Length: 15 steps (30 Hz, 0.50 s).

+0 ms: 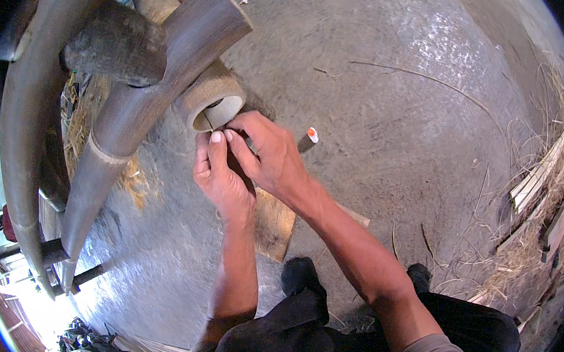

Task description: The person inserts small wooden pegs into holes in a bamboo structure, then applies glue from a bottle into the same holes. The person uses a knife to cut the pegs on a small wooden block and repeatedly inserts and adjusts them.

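Note:
My left hand (225, 181) and my right hand (267, 153) meet in a pinch at the lower rim of a hollow bamboo end (226, 86). Thumbs and fingertips are pressed together there. A thin dark line, like a strand, runs from the fingertips into the hollow; what exactly they grip is too small to make out. This cut bamboo piece juts from behind a thick brown bamboo pole (133, 104). On the floor just right of my right hand is a small white container with an orange top (312, 135).
A second curved bamboo pole (23, 110) and a dark crosspiece (118, 45) belong to the frame at left. A flat wooden board (274, 226) lies below my hands. Split bamboo strips (532, 186) and loose fibres cover the right side; a thin stick (427, 76) lies farther off.

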Each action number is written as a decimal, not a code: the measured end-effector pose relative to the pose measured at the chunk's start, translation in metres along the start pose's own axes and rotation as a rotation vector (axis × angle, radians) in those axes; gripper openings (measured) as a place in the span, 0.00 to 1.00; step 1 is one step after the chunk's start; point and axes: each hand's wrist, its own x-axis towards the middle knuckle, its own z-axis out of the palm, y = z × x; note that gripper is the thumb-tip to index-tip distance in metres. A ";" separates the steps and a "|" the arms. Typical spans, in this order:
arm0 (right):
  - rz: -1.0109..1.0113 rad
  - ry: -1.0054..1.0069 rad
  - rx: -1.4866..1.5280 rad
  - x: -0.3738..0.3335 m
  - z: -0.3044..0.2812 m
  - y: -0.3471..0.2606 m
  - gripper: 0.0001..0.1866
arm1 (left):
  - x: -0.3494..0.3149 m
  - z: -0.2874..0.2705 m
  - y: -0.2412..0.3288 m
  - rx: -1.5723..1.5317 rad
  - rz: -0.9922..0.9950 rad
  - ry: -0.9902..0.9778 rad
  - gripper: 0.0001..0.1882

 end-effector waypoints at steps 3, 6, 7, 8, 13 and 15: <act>0.036 0.027 -0.022 -0.009 -0.005 0.001 0.07 | 0.001 0.001 -0.002 -0.014 -0.048 0.022 0.16; 0.114 0.001 -0.068 -0.025 -0.013 0.003 0.07 | -0.001 0.004 -0.006 0.068 0.047 0.059 0.17; 0.153 -0.019 -0.092 -0.031 -0.015 0.004 0.08 | -0.001 0.005 -0.007 0.085 0.059 0.069 0.17; 0.188 -0.038 -0.113 -0.038 -0.018 0.006 0.08 | -0.001 0.006 -0.008 0.094 0.086 0.067 0.17; 0.320 -0.075 -0.268 -0.081 -0.044 0.012 0.08 | 0.000 0.009 -0.002 0.134 0.123 0.076 0.15; 0.358 -0.078 -0.296 -0.092 -0.053 0.016 0.08 | 0.001 0.012 0.000 0.122 0.119 0.100 0.14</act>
